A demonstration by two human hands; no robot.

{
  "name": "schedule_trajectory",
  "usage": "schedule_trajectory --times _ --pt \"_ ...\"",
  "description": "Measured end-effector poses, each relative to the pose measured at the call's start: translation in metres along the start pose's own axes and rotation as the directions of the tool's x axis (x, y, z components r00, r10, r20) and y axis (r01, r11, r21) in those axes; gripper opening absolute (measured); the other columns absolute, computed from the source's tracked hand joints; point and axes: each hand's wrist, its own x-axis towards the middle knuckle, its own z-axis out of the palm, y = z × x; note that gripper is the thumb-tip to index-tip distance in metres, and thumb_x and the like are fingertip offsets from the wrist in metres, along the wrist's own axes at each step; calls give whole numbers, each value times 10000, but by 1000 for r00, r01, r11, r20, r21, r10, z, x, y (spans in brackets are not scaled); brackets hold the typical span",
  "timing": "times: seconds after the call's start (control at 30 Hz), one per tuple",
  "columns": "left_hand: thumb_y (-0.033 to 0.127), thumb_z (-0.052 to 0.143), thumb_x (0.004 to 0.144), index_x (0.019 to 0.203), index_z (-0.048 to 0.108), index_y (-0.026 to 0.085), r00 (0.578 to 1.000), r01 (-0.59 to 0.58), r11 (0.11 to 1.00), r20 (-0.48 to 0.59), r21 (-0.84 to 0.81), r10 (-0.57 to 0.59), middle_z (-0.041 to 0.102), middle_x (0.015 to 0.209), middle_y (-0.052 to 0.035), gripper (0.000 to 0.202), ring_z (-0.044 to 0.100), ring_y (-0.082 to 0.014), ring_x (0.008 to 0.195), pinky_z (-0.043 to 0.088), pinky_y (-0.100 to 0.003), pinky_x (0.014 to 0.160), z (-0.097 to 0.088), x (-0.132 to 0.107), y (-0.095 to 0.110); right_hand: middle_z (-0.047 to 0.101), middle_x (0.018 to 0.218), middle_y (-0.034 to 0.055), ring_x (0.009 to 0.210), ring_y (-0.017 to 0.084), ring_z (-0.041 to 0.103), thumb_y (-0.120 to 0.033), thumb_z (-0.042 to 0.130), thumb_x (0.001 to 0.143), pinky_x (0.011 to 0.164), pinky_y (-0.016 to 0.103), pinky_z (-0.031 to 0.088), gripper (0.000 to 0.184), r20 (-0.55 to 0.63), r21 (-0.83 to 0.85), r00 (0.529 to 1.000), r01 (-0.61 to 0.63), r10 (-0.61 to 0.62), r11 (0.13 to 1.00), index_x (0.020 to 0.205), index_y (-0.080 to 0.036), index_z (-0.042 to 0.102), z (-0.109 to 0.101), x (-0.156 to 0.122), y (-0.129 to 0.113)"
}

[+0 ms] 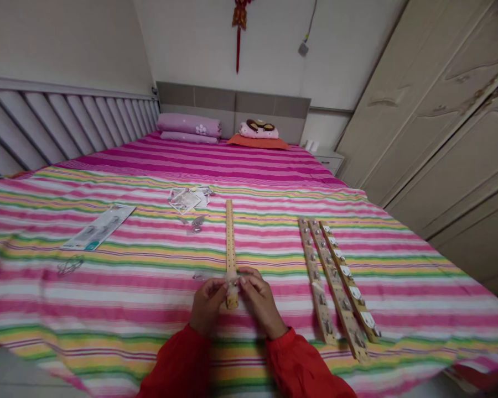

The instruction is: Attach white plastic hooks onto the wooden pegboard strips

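Note:
A narrow wooden strip [230,237] with rows of small holes lies lengthwise on the striped bedspread in front of me. Over its near end, my left hand [207,303] and my right hand [260,299] face each other, thumbs and fingertips closed on the edges of a small clear adhesive hook [233,282]. The fingers partly cover the hook, and I cannot tell whether its back is stuck to the wood. Left of the strip lies a small clear piece [201,275], with several loose metal hooks [197,224] farther off.
Three wooden strips [334,271] fitted with metal hooks lie to the right. A hook package [102,228], a wire piece [70,265] and a pile of small packets [186,198] are on the left. Folded bedding [191,126] sits by the headboard; a wardrobe [435,132] stands at right.

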Motion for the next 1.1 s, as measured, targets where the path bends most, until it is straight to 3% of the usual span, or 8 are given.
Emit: schedule_trajectory --times 0.1,0.23,0.43,0.63,0.77,0.93,1.1 --pt "467 769 480 697 625 135 997 69 998 -18 -11 -69 628 557 15 422 565 -103 531 443 -212 513 -1 4 1 633 714 25 689 160 595 -444 658 746 645 273 475 267 -81 85 991 -99 106 991 752 -178 685 -1 1 9" --pt "467 775 438 674 623 139 994 107 994 -26 -7 -107 616 530 20 432 557 -101 514 434 -212 502 -1 9 0 562 489 -38 417 101 492 -427 753 614 421 218 384 303 -71 185 960 -254 270 949 698 -160 637 3 6 24" --pt "461 758 457 667 624 139 996 71 997 -55 33 -69 634 552 11 407 561 -104 506 444 -218 491 4 11 7 585 480 -38 390 85 500 -335 777 559 383 189 366 266 -80 243 944 -294 321 925 653 -152 609 9 10 30" --pt "427 693 564 767 650 142 999 -39 995 -21 93 42 689 672 -29 352 641 -163 632 510 -268 578 9 15 17 584 477 -42 392 83 500 -296 749 585 382 180 359 238 -98 311 944 -271 314 911 711 -151 609 10 14 23" --pt "386 653 604 746 648 149 994 -103 975 -2 195 106 698 700 -40 276 656 -179 668 525 -290 637 4 16 9 552 461 -61 364 73 467 -293 740 577 377 188 360 223 -101 264 947 -269 304 926 672 -162 587 11 13 26" --pt "378 613 644 759 638 164 992 -121 949 16 290 121 687 682 -30 244 654 -177 638 522 -284 605 -3 11 -6 552 485 -61 391 80 474 -283 742 552 405 204 382 214 -140 215 943 -269 303 939 636 -169 583 12 7 34" --pt "378 593 647 754 627 172 988 -149 930 11 336 155 679 674 -30 235 650 -178 625 524 -289 598 -2 9 -8 533 462 -65 393 84 461 -277 725 566 400 203 361 192 -133 188 945 -273 299 944 633 -171 580 12 6 37"
